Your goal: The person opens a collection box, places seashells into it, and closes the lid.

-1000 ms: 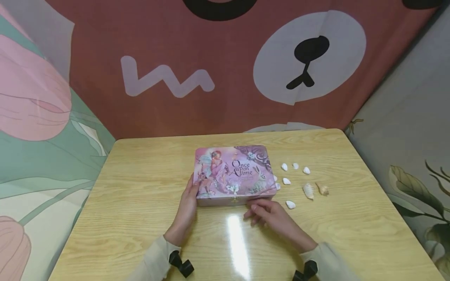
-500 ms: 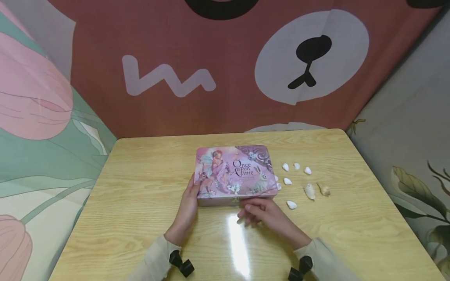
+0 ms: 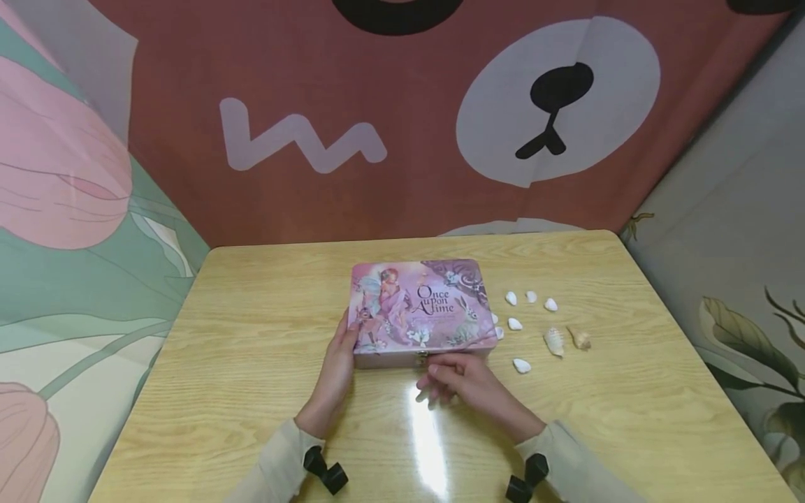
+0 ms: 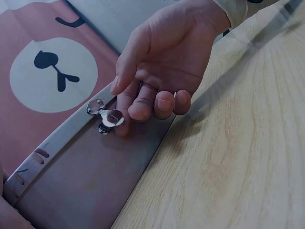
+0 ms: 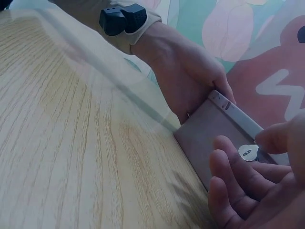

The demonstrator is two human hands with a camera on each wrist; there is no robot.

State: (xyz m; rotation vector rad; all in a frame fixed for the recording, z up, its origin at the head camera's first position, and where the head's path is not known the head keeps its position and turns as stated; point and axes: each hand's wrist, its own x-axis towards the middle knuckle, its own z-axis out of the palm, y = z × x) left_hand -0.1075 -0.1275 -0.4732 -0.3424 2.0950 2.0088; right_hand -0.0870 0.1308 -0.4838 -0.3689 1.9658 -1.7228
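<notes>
A pink tin box (image 3: 418, 307) with "Once upon a time" and a fairy printed on its closed lid lies flat on the table. My left hand (image 3: 333, 367) grips its left end, thumb along the lid's edge; its other fingers are mostly hidden. A small metal clasp (image 4: 106, 118) sits on the box's front face, its flap standing outward. My right hand (image 3: 468, 384) is at the front, palm up with loosely bent fingers. In the left wrist view, its index fingertip touches beside the clasp and the thumb is at the lid's edge.
Several small white shells (image 3: 514, 324) lie to the right of the box, some touching or close to its side. A spiral shell (image 3: 554, 342) and a tan conch-like shell (image 3: 579, 338) lie farther right. The wooden table (image 3: 264, 307) meets a printed cloth backdrop (image 3: 415, 202) behind.
My right hand has slid left along the box's front to the clasp, whose flap now stands outward. My left hand and the box have stayed in place.
</notes>
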